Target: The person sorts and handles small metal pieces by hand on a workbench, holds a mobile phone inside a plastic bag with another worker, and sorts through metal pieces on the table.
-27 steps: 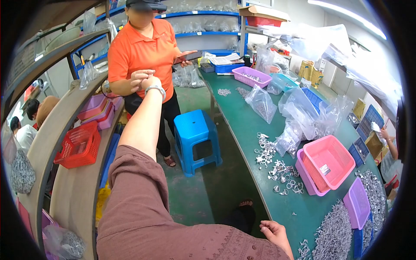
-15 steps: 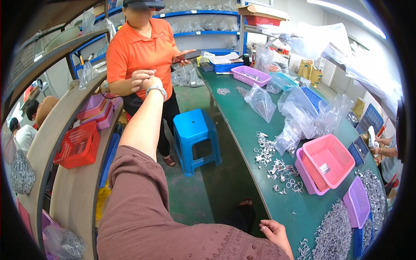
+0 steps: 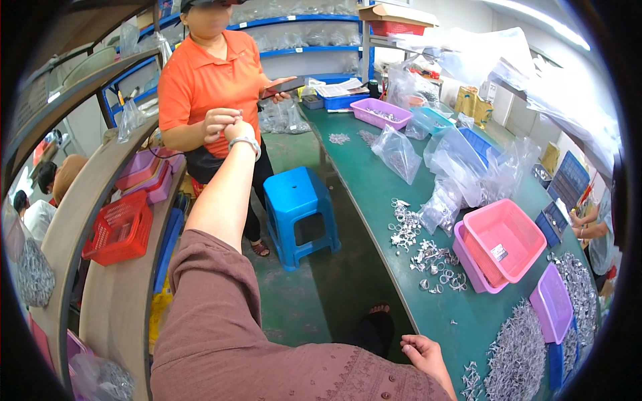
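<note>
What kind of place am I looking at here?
Probably a small workshop handling metal parts, perhaps jewellery. Silvery ring-shaped pieces lie on a long green table, with a big heap of small grey pieces nearby, and blue-edged shelves at the back hold rows of clear bags.

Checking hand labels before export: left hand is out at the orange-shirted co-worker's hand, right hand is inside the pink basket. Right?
Not quite: the right hand isn't inside the pink basket. The head view shows it at the edge of the green table, apart from the basket. The left hand is out at the orange-shirted co-worker's hand, as you say.
</note>
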{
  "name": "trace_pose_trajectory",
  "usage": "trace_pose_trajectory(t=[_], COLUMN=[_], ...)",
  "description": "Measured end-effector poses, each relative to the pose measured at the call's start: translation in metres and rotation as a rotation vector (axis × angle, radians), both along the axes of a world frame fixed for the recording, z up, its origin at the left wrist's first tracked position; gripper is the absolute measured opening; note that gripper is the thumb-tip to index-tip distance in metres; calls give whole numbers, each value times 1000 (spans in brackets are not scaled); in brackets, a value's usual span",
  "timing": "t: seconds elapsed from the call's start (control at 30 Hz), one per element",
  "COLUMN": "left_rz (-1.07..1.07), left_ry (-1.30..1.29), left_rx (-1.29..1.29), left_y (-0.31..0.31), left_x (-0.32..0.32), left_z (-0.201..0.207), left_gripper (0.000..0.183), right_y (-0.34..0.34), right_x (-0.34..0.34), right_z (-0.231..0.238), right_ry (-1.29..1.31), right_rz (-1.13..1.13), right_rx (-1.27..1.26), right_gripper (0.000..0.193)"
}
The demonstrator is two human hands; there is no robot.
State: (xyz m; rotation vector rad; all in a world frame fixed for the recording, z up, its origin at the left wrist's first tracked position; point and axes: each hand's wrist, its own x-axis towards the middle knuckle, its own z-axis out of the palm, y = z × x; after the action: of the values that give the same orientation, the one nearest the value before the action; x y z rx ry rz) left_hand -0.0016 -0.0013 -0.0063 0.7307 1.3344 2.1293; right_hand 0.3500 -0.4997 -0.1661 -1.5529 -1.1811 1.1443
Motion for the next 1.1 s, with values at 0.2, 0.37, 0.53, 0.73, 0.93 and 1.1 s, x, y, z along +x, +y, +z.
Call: trace_pose_trajectory(t=[0.2,0.37,0.53,0.73,0.93,1.1], left_rz=[-413,-981,-1381,-1765,-1987,-1873], left_ry=[81,-13,145,433,1044,1366], left_rx=[74,90,-41,-174,336,596], left_y=[33,-7,-136,-308,-394,-429], left_x=[39,66,161,252,315,355], left_z=[-19,-44,-80,-133,-161,-165], left_gripper=[31,14,13,9,9,5], right_y=[-4,5,-19,-75,-130,-182], right_x=[2,16,9,17,21,33], right_z=[-21,-30,-28,-31,-16,-17], right_ry=[-260,-246,-179,-195,-268,-501], right_rz=[6,65,-34,-174,-346,-531], right_rx=[191,301,160,180,136,148], right_gripper=[21,22,23,22,20,17])
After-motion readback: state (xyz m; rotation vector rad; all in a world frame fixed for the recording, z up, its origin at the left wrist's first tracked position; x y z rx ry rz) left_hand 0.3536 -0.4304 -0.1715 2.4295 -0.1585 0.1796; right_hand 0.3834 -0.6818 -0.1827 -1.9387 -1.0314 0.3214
